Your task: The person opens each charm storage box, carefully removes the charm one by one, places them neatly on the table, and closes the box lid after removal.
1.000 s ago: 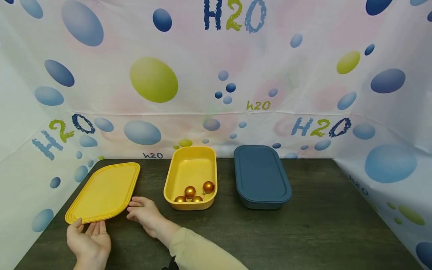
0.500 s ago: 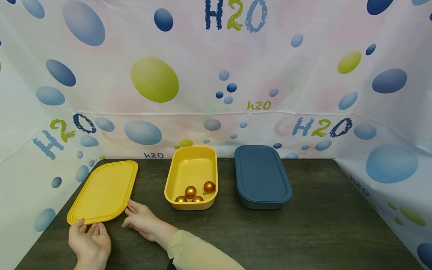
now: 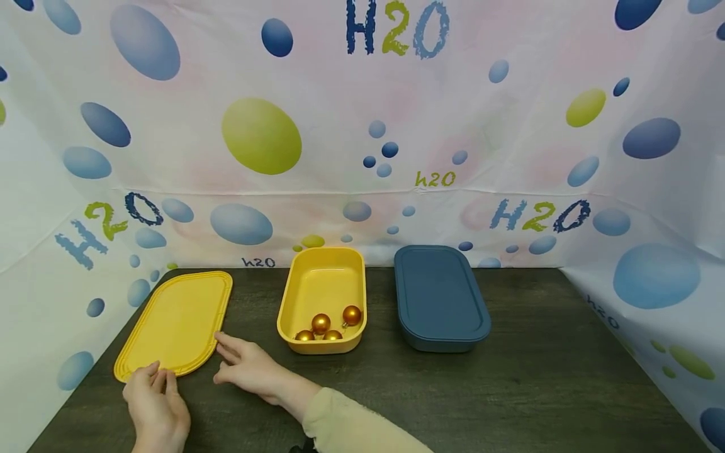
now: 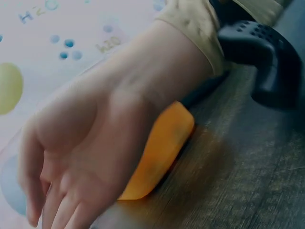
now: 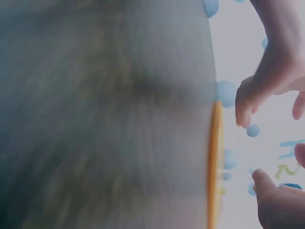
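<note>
A flat yellow lid [image 3: 175, 321] with rounded corners lies on the left of the dark table in the head view. My left hand [image 3: 157, 409] is at its near edge, with fingertips overlapping the rim there. Beside the lid's right edge is my right hand [image 3: 252, 371], its fingers extended and the index fingertip right at the rim. Seen edge-on in the right wrist view, the lid [image 5: 214, 167] has fingers visible beside it. In the left wrist view, the palm of my left hand [image 4: 90, 152] shows, with bent fingers and nothing visible in it.
Right of the lid stands an uncovered yellow box [image 3: 325, 286] with several gold bauble ornaments [image 3: 321, 324] at its near end. Farther right is a closed blue box [image 3: 442, 299]. A white sheet [image 3: 362, 113] printed with bubbles borders the dark table [image 3: 396, 402] at back and sides.
The lid has come down flatter onto the table and shifted slightly. My left hand has turned from beneath its near edge to over it. My right hand moved slightly left, then back right.
</note>
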`<state>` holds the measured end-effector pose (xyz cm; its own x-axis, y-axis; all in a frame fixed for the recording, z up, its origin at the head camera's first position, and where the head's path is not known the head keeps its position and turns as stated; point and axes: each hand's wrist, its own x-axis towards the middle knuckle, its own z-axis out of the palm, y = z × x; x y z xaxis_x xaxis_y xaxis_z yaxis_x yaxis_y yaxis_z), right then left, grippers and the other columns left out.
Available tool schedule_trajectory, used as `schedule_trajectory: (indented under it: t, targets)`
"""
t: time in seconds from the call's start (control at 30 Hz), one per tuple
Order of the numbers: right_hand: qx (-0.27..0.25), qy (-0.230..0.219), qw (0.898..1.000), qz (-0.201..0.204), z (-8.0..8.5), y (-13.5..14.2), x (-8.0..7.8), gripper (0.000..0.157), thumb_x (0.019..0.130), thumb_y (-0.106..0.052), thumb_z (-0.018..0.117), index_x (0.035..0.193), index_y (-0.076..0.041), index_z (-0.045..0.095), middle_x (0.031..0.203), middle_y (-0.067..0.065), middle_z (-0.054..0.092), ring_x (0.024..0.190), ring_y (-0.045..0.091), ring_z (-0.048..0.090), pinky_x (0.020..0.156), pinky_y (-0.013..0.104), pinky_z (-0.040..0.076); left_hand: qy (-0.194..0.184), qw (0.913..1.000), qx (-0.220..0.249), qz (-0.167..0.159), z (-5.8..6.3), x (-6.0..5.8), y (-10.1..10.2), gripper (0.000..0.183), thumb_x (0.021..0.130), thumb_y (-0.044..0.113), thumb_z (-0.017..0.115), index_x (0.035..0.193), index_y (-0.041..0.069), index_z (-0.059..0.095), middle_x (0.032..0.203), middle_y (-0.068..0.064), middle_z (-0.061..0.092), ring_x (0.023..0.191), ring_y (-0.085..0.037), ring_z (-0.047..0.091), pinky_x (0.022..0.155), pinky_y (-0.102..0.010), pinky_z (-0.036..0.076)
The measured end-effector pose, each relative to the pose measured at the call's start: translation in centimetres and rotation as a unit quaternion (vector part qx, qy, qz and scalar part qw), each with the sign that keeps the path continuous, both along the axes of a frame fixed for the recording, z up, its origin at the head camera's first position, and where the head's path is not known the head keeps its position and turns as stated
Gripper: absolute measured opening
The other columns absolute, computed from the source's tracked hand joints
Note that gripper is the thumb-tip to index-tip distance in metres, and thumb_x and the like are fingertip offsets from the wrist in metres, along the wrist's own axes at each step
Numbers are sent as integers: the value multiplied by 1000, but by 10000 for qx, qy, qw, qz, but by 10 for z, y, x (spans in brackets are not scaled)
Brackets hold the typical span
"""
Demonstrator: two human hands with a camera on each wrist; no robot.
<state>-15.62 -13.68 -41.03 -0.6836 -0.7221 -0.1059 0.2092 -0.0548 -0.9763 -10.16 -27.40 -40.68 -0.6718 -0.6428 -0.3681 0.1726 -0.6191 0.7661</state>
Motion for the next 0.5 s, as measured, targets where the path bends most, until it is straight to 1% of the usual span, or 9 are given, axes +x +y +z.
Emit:
schedule_trajectory:
  t: [0.03,0.1,0.13,0.2,0.23,0.33,0.4,0.5]
  targets:
    - [13,141,9999,36,2,8,-1,65,87,10,57,146,-11,38,153,3,31,133,8,38,97,20,42,-24,9995,-317,-55,2,-1,5,59,102,19,33,147,21,-6,145,6,-7,130,-4,9,104,-12,17]
    - [37,382,9992,115,6,25,-1,65,89,8,57,147,-13,38,155,2,25,133,7,36,97,19,41,-23,9949,-999,-141,6,-2,17,52,101,11,35,144,17,4,135,3,6,118,-4,18,99,-14,23]
    - [37,502,9986,168,8,34,-1,64,90,7,56,147,-13,37,156,0,22,134,7,35,98,19,40,51,9910,-1322,-198,8,-3,23,53,101,8,35,144,15,6,133,2,9,117,-4,21,97,-15,24]
    - [102,756,9968,248,12,51,-2,62,92,4,56,148,-13,36,156,0,21,134,7,34,98,18,40,171,9824,-1853,-161,11,-6,35,48,99,2,38,141,13,17,122,2,20,109,-5,28,93,-16,28]
    - [149,878,9956,279,14,59,-2,61,93,2,56,148,-13,36,155,-1,22,134,7,34,97,18,40,222,9769,-2118,-173,12,-8,42,46,98,1,39,139,12,22,118,3,23,106,-5,31,91,-16,30]
    - [199,1134,9930,245,19,82,-2,56,94,-1,55,146,-11,38,154,-1,26,133,9,36,98,19,40,453,9578,-2826,-274,15,-13,62,46,95,-5,42,138,9,29,118,1,32,109,-7,37,92,-17,34]
    - [170,1259,9918,150,21,95,-1,53,95,-1,55,145,-7,40,152,1,31,133,12,37,99,21,40,603,9439,-3213,-473,16,-15,77,48,94,-8,43,139,6,31,120,-1,35,112,-10,40,94,-19,37]
    - [132,1430,9896,-78,23,114,0,50,94,-1,55,142,-4,43,150,6,36,133,17,40,99,22,40,918,9223,-3655,-858,17,-19,101,52,91,-13,42,139,3,32,124,-9,36,116,-16,41,97,-19,39]
